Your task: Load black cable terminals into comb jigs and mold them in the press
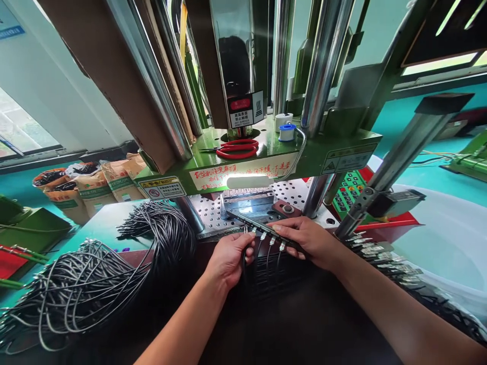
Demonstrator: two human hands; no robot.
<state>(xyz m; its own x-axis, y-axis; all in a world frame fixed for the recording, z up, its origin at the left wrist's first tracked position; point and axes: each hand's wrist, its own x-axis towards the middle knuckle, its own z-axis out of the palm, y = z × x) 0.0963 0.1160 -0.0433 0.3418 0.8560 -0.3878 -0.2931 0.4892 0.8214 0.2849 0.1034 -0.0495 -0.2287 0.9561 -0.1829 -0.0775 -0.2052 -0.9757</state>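
Observation:
My right hand (310, 238) grips the near right end of a long dark metal bar (262, 226), which slants in front of the press opening. Several silvery cable connectors (272, 241) sit along the bar's lower edge, their black cables (268, 261) hanging down. With fingers pinched, my left hand (229, 255) holds a cable end close to the bar's left part; the palm hides most of that cable. Just behind the bar, a metal mold block (249, 204) rests on the perforated plate (207, 209) under a lit lamp (249, 181).
Bundles of black cables (171, 238) lie to the left. More cables with connectors (384, 258) lie at right, beside a white tub (452, 243). Red-handled scissors (238, 149) and a blue-rimmed spool (286, 133) rest on the green press platen (266, 139). A button panel (349, 190) stands right.

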